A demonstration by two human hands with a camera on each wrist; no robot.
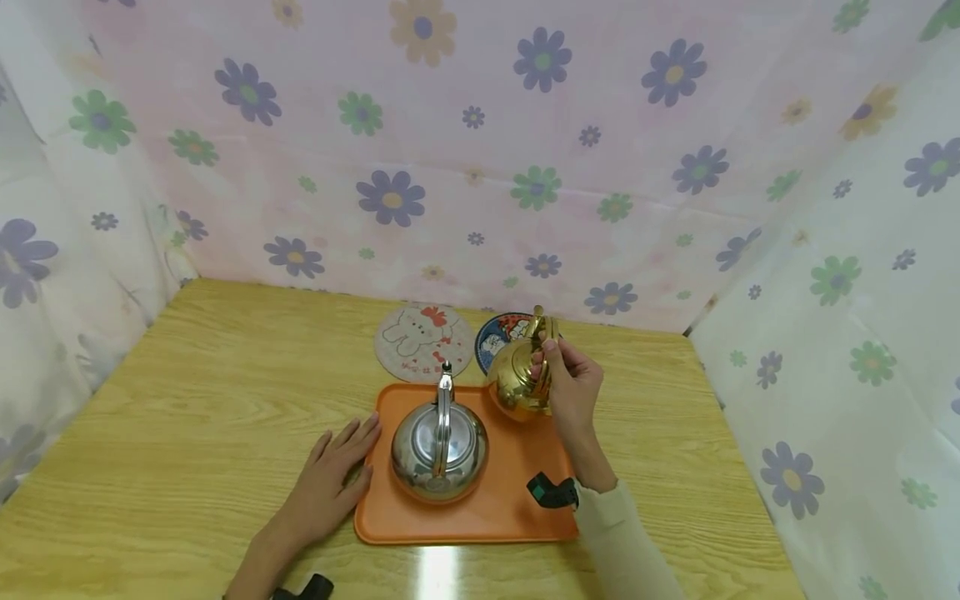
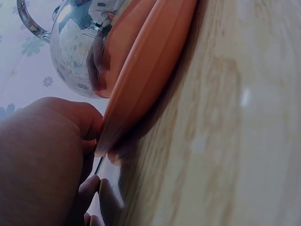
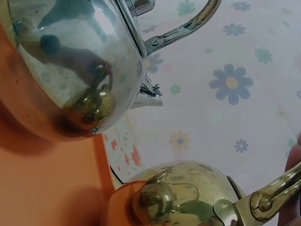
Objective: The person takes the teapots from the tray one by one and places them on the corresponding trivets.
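Flowered cloth fills the upper frame over a wood-grain table. Low centre, I see an orange tray, with a silver kettle on its left half. A gold kettle overlaps the tray's upper-right corner, its handle grasped by the right hand; whether it touches the tray, I can't tell. The left hand, fingers extended, touches the tray's left edge. Above lie a round rabbit mat and a blue patterned mat, partly blocked by the gold kettle.

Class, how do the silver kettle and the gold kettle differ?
The silver kettle looks larger than the gold kettle. The silver kettle stands on the orange tray, untouched; the right hand grips the gold kettle by its handle. Both are shiny and rounded, with arched handles.
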